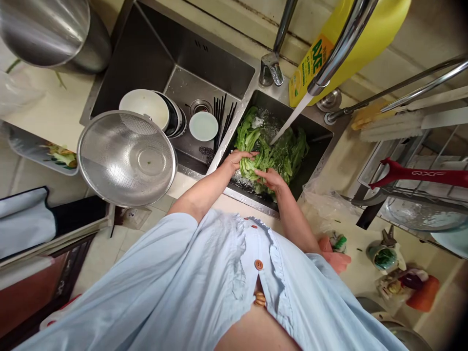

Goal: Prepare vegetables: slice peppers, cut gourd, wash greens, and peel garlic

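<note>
Pale tiles (417,53) rose behind a cream desk (51,117), into which a double metal sink (252,80) was set. At its smaller right basin (316,156), both hands were close together: the left hand (235,160) was closed around a bunch of leafy greens (248,134), and the right hand (272,179) gripped the same bunch from the other side, some fingers hidden by leaves. The greens lay inside that basin, partly sunk in water, and a stream of water (292,118) from the curved faucet (340,53) fell just beyond the fingertips.

Such tender leaves seemed to call for a loose hold, since hard squeezing would likely bruise them. Spreading the bunch so that water reached between the pale stems looked wiser than turning it as one clump; a low hold would limit splashing.

Crinkled, glossy foliage contrasted with the dark, flat basin walls. Farther left, smooth round bowls (143,105) leaned together near a small pale bowl (203,126) and slim dark chopsticks (221,114). Nearer the body, a wide, finely pierced steel colander (95,156) overlapped the sink's front corner, one green fleck inside. Behind the faucet stood a yellow plastic jug (380,41); at the far left, a deep, shiny metal pot (40,29).
</note>
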`<state>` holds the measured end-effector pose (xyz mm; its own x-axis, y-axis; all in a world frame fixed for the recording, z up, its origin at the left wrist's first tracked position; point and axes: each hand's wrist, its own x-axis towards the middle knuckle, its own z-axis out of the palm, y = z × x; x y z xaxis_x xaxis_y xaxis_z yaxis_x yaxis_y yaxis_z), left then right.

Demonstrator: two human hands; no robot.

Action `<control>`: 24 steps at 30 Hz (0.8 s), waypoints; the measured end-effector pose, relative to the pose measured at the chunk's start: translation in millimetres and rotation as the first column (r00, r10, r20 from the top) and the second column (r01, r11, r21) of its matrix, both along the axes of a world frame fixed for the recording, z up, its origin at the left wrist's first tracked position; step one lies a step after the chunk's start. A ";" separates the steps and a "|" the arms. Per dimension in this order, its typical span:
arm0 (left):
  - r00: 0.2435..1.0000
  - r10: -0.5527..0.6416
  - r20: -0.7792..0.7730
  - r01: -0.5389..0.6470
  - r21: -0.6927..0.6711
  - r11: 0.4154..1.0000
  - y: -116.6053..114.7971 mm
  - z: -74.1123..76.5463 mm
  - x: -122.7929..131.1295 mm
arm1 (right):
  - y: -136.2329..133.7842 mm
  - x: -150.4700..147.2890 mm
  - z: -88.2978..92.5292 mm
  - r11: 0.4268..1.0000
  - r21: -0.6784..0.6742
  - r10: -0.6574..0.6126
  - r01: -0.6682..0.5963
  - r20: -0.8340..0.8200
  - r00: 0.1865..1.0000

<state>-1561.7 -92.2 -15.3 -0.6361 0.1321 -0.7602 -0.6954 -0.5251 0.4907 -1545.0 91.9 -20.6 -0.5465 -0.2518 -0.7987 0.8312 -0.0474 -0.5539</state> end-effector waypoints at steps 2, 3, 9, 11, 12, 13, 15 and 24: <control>0.998 -0.047 0.034 0.048 -0.035 0.998 -2.0 -0.5 -0.9 | -6.3 -0.7 -6.0 0.996 -0.030 -0.079 0.079 -0.008 0.997; 0.994 -0.078 0.071 0.085 -0.098 0.992 -3.5 -1.5 -1.5 | -7.1 -2.9 -9.1 0.991 -0.024 -0.130 0.130 -0.006 0.992; 0.956 -0.214 0.202 0.278 -0.385 0.880 -3.7 -5.5 -1.9 | -1.8 -15.4 -14.1 0.984 0.066 -0.162 0.168 -0.087 0.983; 0.950 -0.256 0.181 0.307 -0.375 0.875 0.0 -5.7 -0.1 | -5.7 -14.7 -11.2 0.993 0.014 -0.114 0.116 -0.110 0.987; 0.950 -0.259 0.172 0.307 -0.376 0.874 1.5 -6.1 0.8 | -8.1 -14.1 -9.6 0.993 0.006 -0.115 0.116 -0.113 0.987; 0.954 -0.252 0.163 0.297 -0.376 0.878 2.3 -6.9 1.7 | -10.3 -13.6 -8.0 0.992 0.008 -0.126 0.128 -0.108 0.986; 0.964 -0.221 0.147 0.260 -0.367 0.893 2.2 -8.5 3.2 | -12.9 -12.9 -5.3 0.988 0.017 -0.151 0.152 -0.068 0.986; 0.951 -0.283 0.127 0.310 -0.406 0.859 6.3 0.8 4.7 | -16.5 -11.2 -9.8 0.994 0.006 -0.110 0.110 -0.049 0.993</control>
